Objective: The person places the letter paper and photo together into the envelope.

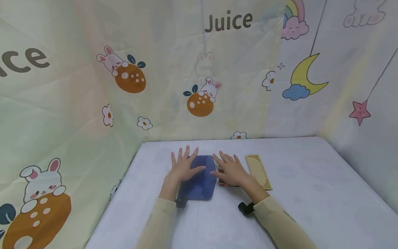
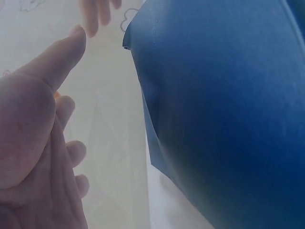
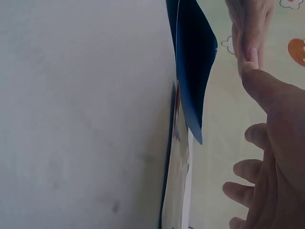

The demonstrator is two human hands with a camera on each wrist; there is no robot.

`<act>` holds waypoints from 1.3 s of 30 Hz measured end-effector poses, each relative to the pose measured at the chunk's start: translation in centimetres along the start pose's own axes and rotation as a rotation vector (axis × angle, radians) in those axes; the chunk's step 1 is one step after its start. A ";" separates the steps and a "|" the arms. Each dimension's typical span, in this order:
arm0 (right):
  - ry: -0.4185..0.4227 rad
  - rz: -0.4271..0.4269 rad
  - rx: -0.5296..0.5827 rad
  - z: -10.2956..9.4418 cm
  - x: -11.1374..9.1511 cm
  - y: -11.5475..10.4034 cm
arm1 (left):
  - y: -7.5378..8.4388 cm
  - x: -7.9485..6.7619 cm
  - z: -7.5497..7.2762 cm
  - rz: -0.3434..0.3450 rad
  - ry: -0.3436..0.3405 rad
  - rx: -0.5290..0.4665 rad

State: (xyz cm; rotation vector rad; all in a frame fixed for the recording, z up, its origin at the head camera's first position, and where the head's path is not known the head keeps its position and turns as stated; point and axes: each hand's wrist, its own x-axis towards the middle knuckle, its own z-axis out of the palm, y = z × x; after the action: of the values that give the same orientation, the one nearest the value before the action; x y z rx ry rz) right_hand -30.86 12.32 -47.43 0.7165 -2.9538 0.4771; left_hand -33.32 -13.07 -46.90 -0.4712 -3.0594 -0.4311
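A blue envelope (image 1: 192, 190) lies on the white table, its flap (image 1: 209, 176) raised on the right side in the head view. Above it hovers my left hand (image 1: 181, 169), fingers spread; the left wrist view shows a gap between that hand (image 2: 28, 129) and the blue paper (image 2: 224, 109). My right hand (image 1: 231, 171) is held with straight fingers over a picture card (image 1: 224, 185), which it mostly hides. In the right wrist view this hand (image 3: 281, 138) stands apart from the card (image 3: 176, 191) and the flap (image 3: 195, 62). Neither hand holds anything.
Right of the right hand lies a gold card (image 1: 258, 171) with ornamented corners. Black wrist cameras, one being the right camera (image 1: 246, 208), sit at both cuffs. Printed cloth (image 1: 168, 69) hangs behind and beside the white table (image 1: 298, 180).
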 end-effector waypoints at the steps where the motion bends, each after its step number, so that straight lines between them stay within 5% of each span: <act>1: -0.007 -0.003 0.014 0.0 0.0 -0.1 | 0.0 -0.1 0.0 0.001 -0.004 -0.003; 13: -0.063 -0.014 0.071 0.7 0.3 -0.5 | 0.1 -0.5 -0.4 -0.001 -0.030 -0.039; 22: -0.208 -0.090 0.067 1.1 0.0 -0.7 | 0.2 -0.5 -0.2 0.016 -0.100 -0.085; 39: -0.254 -0.082 0.049 1.6 -0.3 -0.4 | 0.4 -0.5 0.3 0.082 -0.216 -0.177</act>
State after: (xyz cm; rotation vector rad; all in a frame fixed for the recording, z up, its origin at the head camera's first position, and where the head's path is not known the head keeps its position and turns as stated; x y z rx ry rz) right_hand -30.37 11.63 -48.92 0.9678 -3.1375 0.4863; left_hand -32.69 -12.76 -47.16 -0.6905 -3.2059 -0.6946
